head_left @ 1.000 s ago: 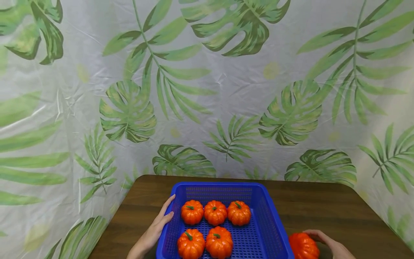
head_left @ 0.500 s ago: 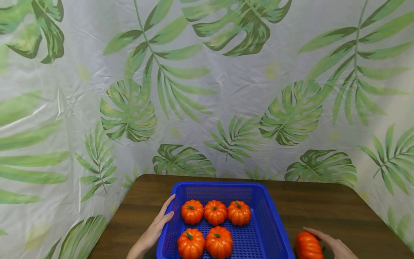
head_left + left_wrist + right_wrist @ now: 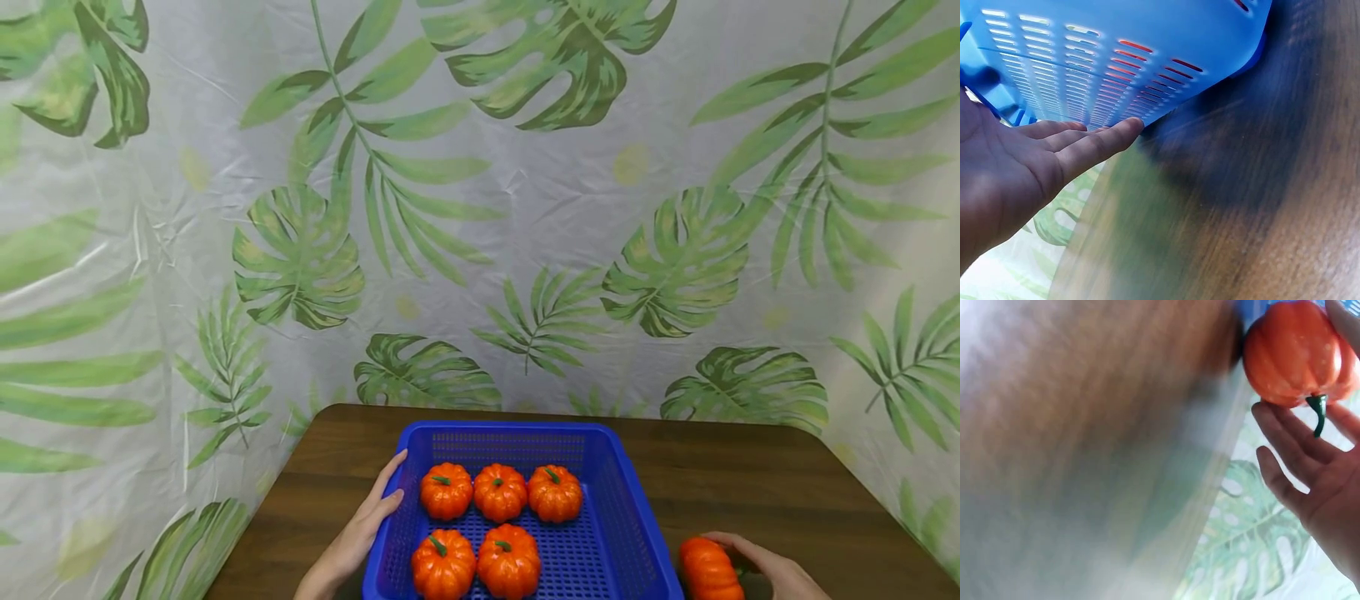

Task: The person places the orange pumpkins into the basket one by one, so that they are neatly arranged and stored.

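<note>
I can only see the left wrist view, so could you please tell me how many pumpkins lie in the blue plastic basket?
Observer: Five small orange pumpkins lie in the blue perforated plastic basket, three in the far row and two nearer.
Operator: Is there another outside it?
Observer: Yes, a sixth orange pumpkin lies tipped over on the brown wooden table, right of the basket.
Operator: And the right hand?
Observer: The right hand touches that pumpkin with nearly straight fingers.

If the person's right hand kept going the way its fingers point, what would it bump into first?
The loose orange pumpkin that the right hand already touches, then probably the blue basket just beyond; depth is hard to judge.
</note>
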Available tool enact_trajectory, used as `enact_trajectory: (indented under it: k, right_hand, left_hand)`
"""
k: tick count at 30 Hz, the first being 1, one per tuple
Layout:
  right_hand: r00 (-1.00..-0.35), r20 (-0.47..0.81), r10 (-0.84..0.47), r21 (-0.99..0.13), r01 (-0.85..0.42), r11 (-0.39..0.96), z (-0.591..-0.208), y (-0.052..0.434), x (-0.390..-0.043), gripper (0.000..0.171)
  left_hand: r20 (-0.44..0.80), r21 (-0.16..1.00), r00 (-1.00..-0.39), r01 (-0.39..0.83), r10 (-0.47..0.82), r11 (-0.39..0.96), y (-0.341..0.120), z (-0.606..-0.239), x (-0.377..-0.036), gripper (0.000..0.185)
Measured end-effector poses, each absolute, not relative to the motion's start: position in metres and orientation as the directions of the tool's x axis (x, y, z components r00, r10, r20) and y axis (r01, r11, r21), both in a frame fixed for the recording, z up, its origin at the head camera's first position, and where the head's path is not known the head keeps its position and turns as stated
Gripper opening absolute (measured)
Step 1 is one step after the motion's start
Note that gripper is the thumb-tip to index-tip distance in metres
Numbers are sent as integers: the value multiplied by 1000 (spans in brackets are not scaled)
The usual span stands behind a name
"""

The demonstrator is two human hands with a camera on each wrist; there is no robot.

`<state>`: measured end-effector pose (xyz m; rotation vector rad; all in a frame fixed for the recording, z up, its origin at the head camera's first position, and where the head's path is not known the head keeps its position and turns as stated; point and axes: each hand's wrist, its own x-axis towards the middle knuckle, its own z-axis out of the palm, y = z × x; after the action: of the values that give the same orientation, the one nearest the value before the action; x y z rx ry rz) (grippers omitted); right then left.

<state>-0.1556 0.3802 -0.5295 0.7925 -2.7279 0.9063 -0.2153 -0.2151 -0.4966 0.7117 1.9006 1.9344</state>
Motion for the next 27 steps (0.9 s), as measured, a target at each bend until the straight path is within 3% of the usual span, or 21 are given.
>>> enact_trajectory:
  k: [4, 11, 18, 22, 27]
  right_hand:
    - [-816, 357, -454, -495, -577, 650, -530, 377, -157, 69]
    - [-891, 206, -404, -607, -440, 662, -531, 370, -156, 50]
    - [-869, 221, -443, -610, -478, 632, -531, 371, -158, 55]
    - [-860, 191, -474, -686, -462, 562, -534, 372, -160, 58]
    - [-787, 291, -545, -708, -560, 430, -538, 366, -161, 66]
  left_hand:
    - [120, 992, -819, 116, 561, -44, -214, -497, -215, 61]
    - [118, 993, -818, 111, 563, -46, -215, -497, -215, 61]
    - [127, 992, -813, 113, 569, -60, -214, -497, -216, 61]
    - [125, 992, -812, 110, 570, -62, -214, -497, -216, 61]
    - [121, 992, -814, 110, 568, -55, -216, -497, -215, 61]
